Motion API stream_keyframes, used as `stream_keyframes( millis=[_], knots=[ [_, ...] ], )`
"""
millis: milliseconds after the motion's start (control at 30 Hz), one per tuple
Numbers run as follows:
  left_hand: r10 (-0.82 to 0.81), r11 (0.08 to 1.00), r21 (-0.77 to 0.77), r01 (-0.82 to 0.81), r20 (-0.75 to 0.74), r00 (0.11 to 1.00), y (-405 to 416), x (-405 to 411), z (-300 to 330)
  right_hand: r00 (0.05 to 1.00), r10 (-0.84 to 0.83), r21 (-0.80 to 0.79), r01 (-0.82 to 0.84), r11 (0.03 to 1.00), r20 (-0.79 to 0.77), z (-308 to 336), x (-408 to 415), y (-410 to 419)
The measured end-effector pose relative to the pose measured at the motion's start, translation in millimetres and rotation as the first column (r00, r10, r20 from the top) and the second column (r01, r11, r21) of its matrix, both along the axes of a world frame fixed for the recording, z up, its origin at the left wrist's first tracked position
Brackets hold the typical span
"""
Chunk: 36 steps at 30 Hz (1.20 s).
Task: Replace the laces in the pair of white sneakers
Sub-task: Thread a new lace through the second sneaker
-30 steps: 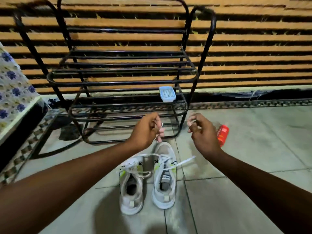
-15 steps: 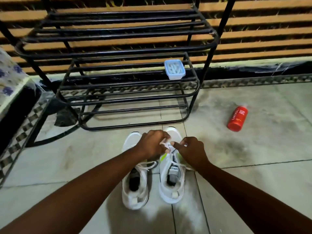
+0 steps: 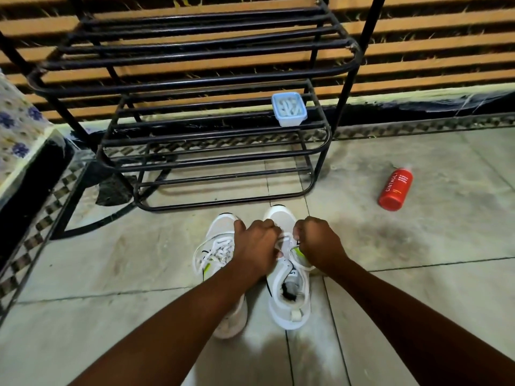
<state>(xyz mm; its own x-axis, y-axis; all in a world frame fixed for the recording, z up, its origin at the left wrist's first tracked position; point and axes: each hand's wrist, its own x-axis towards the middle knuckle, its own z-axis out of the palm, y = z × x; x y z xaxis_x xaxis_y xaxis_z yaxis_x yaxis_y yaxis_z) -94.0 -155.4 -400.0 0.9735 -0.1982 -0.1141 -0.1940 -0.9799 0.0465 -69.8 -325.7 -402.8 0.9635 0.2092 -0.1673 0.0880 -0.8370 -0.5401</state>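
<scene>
1. Red bottle, cylindrical, lying on the tiled floor; white lettering, only partly legible, includes "FOAM BODY WASH".
2. White sneakers, mesh-textured with lime accents, side by side before the black tubular metal rack.
3. Left hand and right hand: fingers curled, each grip pinching the white lace over the right-side sneaker.
4. Pale blue square plastic container on a rack shelf.
</scene>
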Motion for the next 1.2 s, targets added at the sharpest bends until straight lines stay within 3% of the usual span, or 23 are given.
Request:
stream_keyframes(
  millis=[267,533,767,867,933,967,1067,1200],
  knots=[
    [0.064,0.998,-0.02,-0.064,-0.003,0.998,-4.1,2.3,4.7,0.931,0.255,-0.435,-0.122,0.892,0.263,15.9,1.1,3.5],
    [0.07,0.997,-0.035,-0.071,-0.025,0.997,-4.1,0.8,3.8,0.923,0.195,-0.451,-0.026,0.892,0.332,34.5,-4.9,-10.2],
    [0.079,0.997,-0.023,-0.08,-0.039,0.996,-6.7,1.0,5.4,0.947,0.133,-0.356,-0.021,0.934,0.293,42.3,-3.9,-14.6],
    [0.064,0.997,-0.036,-0.065,-0.032,0.997,-8.2,2.3,9.6,0.95,0.115,-0.143,-0.076,0.987,0.291,34.4,-6.6,-19.2],
    [0.129,0.978,-0.164,-0.131,-0.026,0.991,-6.3,2.4,16.8,0.944,0.047,0.048,-0.066,0.997,0.327,36.8,-10.4,-20.7],
    [0.194,0.938,-0.288,-0.192,-0.022,0.981,-3.2,3.4,21.2,0.932,0.008,0.129,-0.059,0.99,0.363,40.4,-13.0,-20.8],
    [0.326,0.706,-0.649,-0.282,-0.055,0.944,8.9,5.8,41.1,0.895,-0.103,0.309,-0.04,0.95,0.435,57.7,-19.9,-17.5],
    [0.29,0.401,-0.889,-0.223,-0.107,0.951,18.2,4.1,93.6,0.891,-0.212,0.478,-0.006,0.878,0.401,96.1,-22.7,-12.8]
  ],
)
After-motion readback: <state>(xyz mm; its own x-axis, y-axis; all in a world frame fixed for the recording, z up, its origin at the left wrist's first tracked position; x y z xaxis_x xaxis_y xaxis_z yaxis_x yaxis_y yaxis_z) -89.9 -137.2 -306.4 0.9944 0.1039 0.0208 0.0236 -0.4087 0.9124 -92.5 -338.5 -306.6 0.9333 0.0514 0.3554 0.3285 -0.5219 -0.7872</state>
